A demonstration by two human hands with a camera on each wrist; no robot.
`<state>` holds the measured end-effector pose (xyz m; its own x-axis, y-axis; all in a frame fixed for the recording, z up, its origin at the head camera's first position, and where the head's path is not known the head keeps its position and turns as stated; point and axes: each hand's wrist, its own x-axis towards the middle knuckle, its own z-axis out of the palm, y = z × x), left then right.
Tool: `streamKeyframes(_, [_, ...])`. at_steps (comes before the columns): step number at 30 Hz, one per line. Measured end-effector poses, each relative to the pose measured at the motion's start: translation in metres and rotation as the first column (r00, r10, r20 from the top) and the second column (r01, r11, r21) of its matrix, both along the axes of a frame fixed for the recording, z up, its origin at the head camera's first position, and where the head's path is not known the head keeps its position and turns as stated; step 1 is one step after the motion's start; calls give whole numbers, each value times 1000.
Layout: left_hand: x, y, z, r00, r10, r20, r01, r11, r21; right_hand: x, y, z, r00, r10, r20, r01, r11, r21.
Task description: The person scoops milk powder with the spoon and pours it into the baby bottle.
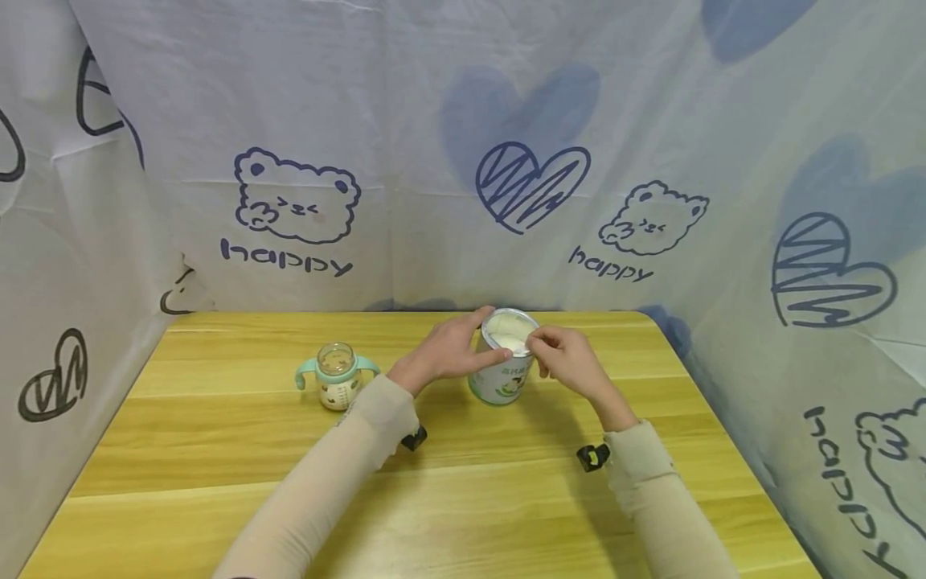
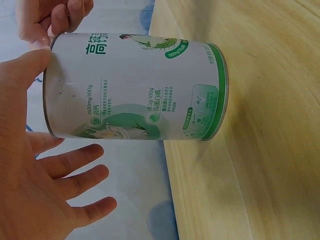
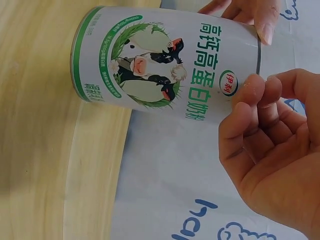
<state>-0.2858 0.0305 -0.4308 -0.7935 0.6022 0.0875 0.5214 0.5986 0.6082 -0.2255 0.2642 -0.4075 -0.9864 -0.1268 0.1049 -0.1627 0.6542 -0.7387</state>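
Note:
A white and green milk powder can [image 1: 501, 383] stands upright near the table's back edge, its top uncovered and pale powder [image 1: 512, 331] inside. My left hand [image 1: 452, 347] spans its top, thumb on the near rim and index finger at the far side; the other fingers [image 2: 80, 185] spread out free in the left wrist view. At the right of the rim, my right hand [image 1: 567, 359] pinches with thumb and curled index finger [image 3: 250, 90]. I cannot tell whether a thin piece sits between those fingertips. A cow picture [image 3: 152, 65] faces the right wrist camera.
A baby bottle [image 1: 338, 394] with mint-green handles stands uncapped to the left of the can. Both rest on a light wooden table [image 1: 499, 507]. Printed white cloth [image 1: 419, 225] hangs close behind the table and along its sides. Black wrist mounts [image 1: 593, 457] sit at both cuffs.

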Motion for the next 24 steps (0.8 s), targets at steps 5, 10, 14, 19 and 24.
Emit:
streamKeyframes(5, [0, 0, 0, 1000, 5, 10, -5, 1000, -6, -2, -1, -1, 997, -71, -4, 71, 997, -34])
streamKeyframes(10, [0, 1, -1, 1000, 11, 2, -11, 1000, -20, -3, -2, -3, 988, -151, -16, 150, 987, -55])
streamKeyframes(14, [-1, 2, -2, 1000, 12, -5, -12, 1000, -23, -2, -1, -3, 975, -219, -40, 215, 973, -83])
streamKeyframes(19, [-1, 2, -2, 1000, 15, 0, -15, 1000, -21, 0, -1, -2, 956, -285, -69, 275, 953, -131])
streamKeyframes(24, [1, 1, -2, 1000, 14, -1, -14, 1000, -16, 2, 0, -2, 945, -308, -110, 288, 944, -161])
